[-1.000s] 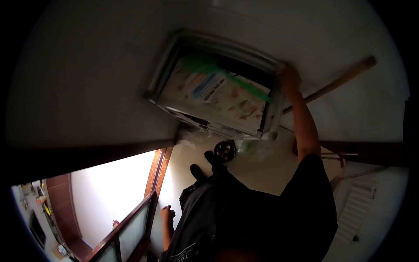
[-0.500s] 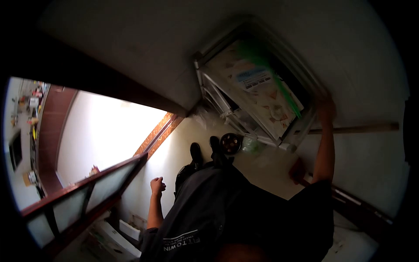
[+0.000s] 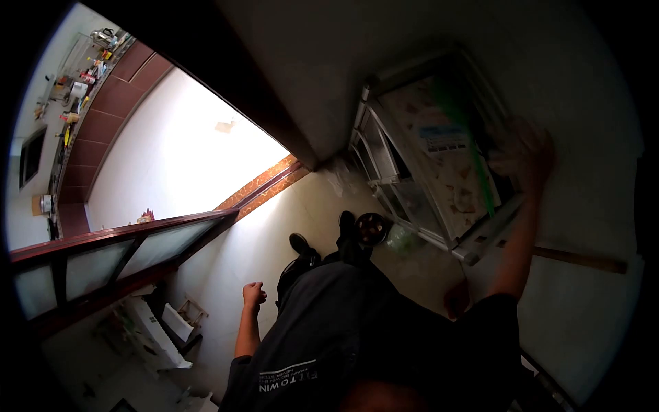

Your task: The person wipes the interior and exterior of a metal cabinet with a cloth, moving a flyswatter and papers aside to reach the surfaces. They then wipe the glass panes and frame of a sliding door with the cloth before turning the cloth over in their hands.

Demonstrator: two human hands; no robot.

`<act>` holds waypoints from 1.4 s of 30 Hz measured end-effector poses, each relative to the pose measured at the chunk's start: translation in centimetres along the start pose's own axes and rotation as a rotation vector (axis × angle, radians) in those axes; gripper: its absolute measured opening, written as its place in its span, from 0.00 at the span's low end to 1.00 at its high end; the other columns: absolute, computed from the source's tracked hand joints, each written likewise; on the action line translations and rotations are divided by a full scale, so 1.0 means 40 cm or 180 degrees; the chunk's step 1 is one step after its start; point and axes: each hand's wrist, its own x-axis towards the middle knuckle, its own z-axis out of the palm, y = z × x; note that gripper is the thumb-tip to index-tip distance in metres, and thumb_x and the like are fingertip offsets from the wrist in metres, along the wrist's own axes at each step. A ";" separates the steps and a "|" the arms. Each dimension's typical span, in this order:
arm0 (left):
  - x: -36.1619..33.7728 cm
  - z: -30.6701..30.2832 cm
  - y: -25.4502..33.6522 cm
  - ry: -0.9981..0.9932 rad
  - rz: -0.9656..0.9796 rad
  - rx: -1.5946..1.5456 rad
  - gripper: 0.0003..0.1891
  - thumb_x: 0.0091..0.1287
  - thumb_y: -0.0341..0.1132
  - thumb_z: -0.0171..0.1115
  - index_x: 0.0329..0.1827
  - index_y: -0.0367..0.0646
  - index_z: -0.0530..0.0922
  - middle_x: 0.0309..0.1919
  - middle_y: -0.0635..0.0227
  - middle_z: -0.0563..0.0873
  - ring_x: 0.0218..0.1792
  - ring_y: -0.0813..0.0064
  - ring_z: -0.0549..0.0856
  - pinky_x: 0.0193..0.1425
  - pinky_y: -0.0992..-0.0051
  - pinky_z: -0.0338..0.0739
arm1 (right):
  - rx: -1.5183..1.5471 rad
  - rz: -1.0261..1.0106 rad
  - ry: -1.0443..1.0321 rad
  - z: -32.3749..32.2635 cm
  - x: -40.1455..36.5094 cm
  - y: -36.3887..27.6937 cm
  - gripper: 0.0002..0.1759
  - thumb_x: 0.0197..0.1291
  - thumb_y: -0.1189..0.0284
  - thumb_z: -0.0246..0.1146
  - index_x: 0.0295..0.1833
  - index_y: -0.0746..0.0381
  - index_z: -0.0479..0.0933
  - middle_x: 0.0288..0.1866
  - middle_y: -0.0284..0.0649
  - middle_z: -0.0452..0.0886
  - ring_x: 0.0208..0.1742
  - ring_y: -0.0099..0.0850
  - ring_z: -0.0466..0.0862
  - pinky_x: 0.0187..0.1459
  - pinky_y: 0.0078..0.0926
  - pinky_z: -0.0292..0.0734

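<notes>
My left hand (image 3: 254, 294) hangs beside my body over the pale floor, its fingers curled in and nothing visible in them. My right hand (image 3: 534, 156) reaches out over the far side of a metal-framed cabinet (image 3: 453, 245). It is dim and blurred there, with a pale smear at the fingers, so I cannot make out whether it grips anything. On the cabinet top lies a pale patterned panel (image 3: 458, 180) with a blue-and-white label (image 3: 443, 139). A long green strip (image 3: 482, 175) runs across the panel, close to my right hand.
By my feet stand a dark round bowl (image 3: 371, 229) with brownish pieces in it and a clear plastic bag (image 3: 399, 240). A red object (image 3: 456, 299) is on the floor to the right. On the left are a glass-paned door (image 3: 103, 266), a bright doorway and a cluttered counter (image 3: 75, 89).
The view has turned, and the cabinet now appears further right and lower. My right hand has moved from near the cabinet's corner to above its far side. My left hand stays low and curled.
</notes>
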 end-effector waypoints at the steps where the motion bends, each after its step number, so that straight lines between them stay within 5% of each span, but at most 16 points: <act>1: 0.005 -0.004 0.001 -0.0033 0.0034 -0.0088 0.08 0.58 0.33 0.55 0.24 0.40 0.70 0.13 0.67 0.72 0.10 0.75 0.73 0.10 0.78 0.64 | -0.0294 -0.0716 0.0318 0.020 0.035 -0.046 0.19 0.52 0.77 0.57 0.52 0.59 0.74 0.56 0.41 0.73 0.58 0.43 0.70 0.58 0.35 0.66; 2: 0.003 -0.003 0.002 -0.0042 0.0038 -0.0105 0.08 0.58 0.33 0.55 0.24 0.40 0.70 0.13 0.67 0.72 0.10 0.75 0.73 0.10 0.78 0.64 | -0.0586 -0.1429 0.0627 0.042 0.060 -0.098 0.20 0.50 0.78 0.58 0.52 0.59 0.73 0.56 0.40 0.73 0.59 0.43 0.69 0.59 0.36 0.66; 4: -0.004 -0.009 0.009 0.0039 0.0165 -0.0124 0.08 0.58 0.33 0.55 0.24 0.40 0.70 0.14 0.67 0.72 0.10 0.76 0.72 0.10 0.78 0.64 | 0.0605 0.0263 0.0474 0.091 0.077 -0.289 0.19 0.50 0.77 0.58 0.51 0.60 0.74 0.54 0.41 0.74 0.59 0.43 0.68 0.59 0.35 0.66; 6: 0.006 -0.028 -0.002 0.0030 0.0204 -0.0094 0.08 0.58 0.33 0.55 0.24 0.41 0.70 0.14 0.67 0.72 0.10 0.76 0.72 0.10 0.78 0.65 | -0.0156 -0.0238 0.0040 0.126 0.100 -0.391 0.23 0.50 0.67 0.64 0.52 0.60 0.73 0.53 0.48 0.72 0.59 0.44 0.67 0.61 0.37 0.61; 9: 0.021 -0.079 -0.058 0.0040 0.0195 -0.0162 0.07 0.59 0.34 0.54 0.26 0.41 0.71 0.14 0.67 0.72 0.10 0.77 0.72 0.10 0.78 0.65 | 0.0663 0.0411 0.0526 0.109 0.136 -0.595 0.23 0.50 0.67 0.64 0.52 0.63 0.73 0.49 0.49 0.74 0.57 0.45 0.69 0.59 0.38 0.63; 11: 0.037 -0.120 -0.119 0.0051 0.0148 -0.0294 0.07 0.59 0.34 0.54 0.27 0.41 0.71 0.14 0.67 0.72 0.10 0.77 0.73 0.10 0.78 0.66 | 0.2808 0.0711 0.0316 0.119 0.159 -0.646 0.24 0.51 0.67 0.62 0.54 0.64 0.71 0.51 0.50 0.73 0.55 0.44 0.71 0.55 0.38 0.66; 16: 0.074 -0.244 -0.305 0.0262 -0.0569 -0.0414 0.07 0.59 0.35 0.53 0.32 0.40 0.72 0.13 0.66 0.73 0.11 0.74 0.73 0.10 0.77 0.67 | 0.2091 0.0300 0.0818 0.166 0.190 -0.642 0.26 0.52 0.72 0.59 0.58 0.64 0.67 0.52 0.48 0.72 0.53 0.37 0.74 0.49 0.34 0.72; 18: 0.105 -0.297 -0.371 0.0220 -0.0712 -0.0323 0.07 0.59 0.35 0.53 0.32 0.40 0.72 0.13 0.65 0.73 0.10 0.74 0.73 0.10 0.76 0.67 | 0.3136 0.0768 0.0885 0.134 0.199 -0.712 0.25 0.52 0.75 0.58 0.58 0.64 0.67 0.52 0.48 0.72 0.51 0.37 0.76 0.48 0.31 0.75; 22: 0.097 -0.361 -0.386 0.0358 -0.0949 -0.0518 0.07 0.58 0.35 0.54 0.31 0.40 0.72 0.12 0.64 0.72 0.10 0.73 0.72 0.09 0.76 0.64 | 0.3333 0.1139 0.0444 0.146 0.214 -0.750 0.25 0.48 0.79 0.58 0.56 0.64 0.68 0.52 0.49 0.72 0.49 0.37 0.77 0.47 0.29 0.77; 24: 0.119 -0.377 -0.354 0.0524 -0.0814 -0.0606 0.07 0.58 0.35 0.53 0.30 0.41 0.72 0.10 0.65 0.71 0.09 0.74 0.71 0.09 0.76 0.62 | 0.1076 -0.0022 0.0501 0.186 0.221 -0.745 0.26 0.45 0.80 0.59 0.55 0.63 0.70 0.52 0.49 0.73 0.47 0.40 0.78 0.47 0.33 0.77; 30: 0.067 -0.308 -0.169 0.0765 -0.0078 -0.1137 0.07 0.59 0.36 0.53 0.26 0.43 0.70 0.12 0.70 0.70 0.09 0.79 0.70 0.09 0.80 0.63 | 0.0168 -0.1483 0.0326 0.450 0.234 -0.664 0.28 0.39 0.75 0.63 0.53 0.59 0.72 0.49 0.46 0.75 0.49 0.44 0.76 0.51 0.40 0.70; 33: 0.025 -0.245 -0.150 0.0563 0.0016 -0.0987 0.08 0.61 0.36 0.52 0.26 0.43 0.70 0.14 0.71 0.71 0.10 0.81 0.70 0.09 0.82 0.63 | -0.0335 -0.2105 -0.0005 0.427 0.206 -0.713 0.23 0.42 0.72 0.62 0.49 0.59 0.74 0.46 0.44 0.76 0.49 0.41 0.75 0.52 0.38 0.70; 37: -0.002 -0.180 -0.214 0.0317 -0.0323 -0.0732 0.09 0.62 0.36 0.53 0.27 0.42 0.71 0.13 0.71 0.70 0.10 0.81 0.71 0.09 0.81 0.63 | -0.1371 -0.2075 -0.0342 0.499 0.199 -0.723 0.08 0.45 0.76 0.58 0.34 0.63 0.77 0.36 0.44 0.78 0.40 0.40 0.78 0.44 0.42 0.70; 42: -0.033 -0.140 -0.298 0.0452 -0.0877 -0.0858 0.09 0.61 0.37 0.53 0.29 0.41 0.71 0.13 0.70 0.71 0.10 0.79 0.71 0.09 0.80 0.64 | -0.1769 -0.2290 -0.1171 0.566 0.141 -0.740 0.04 0.42 0.75 0.59 0.25 0.61 0.78 0.33 0.43 0.78 0.36 0.38 0.78 0.40 0.42 0.69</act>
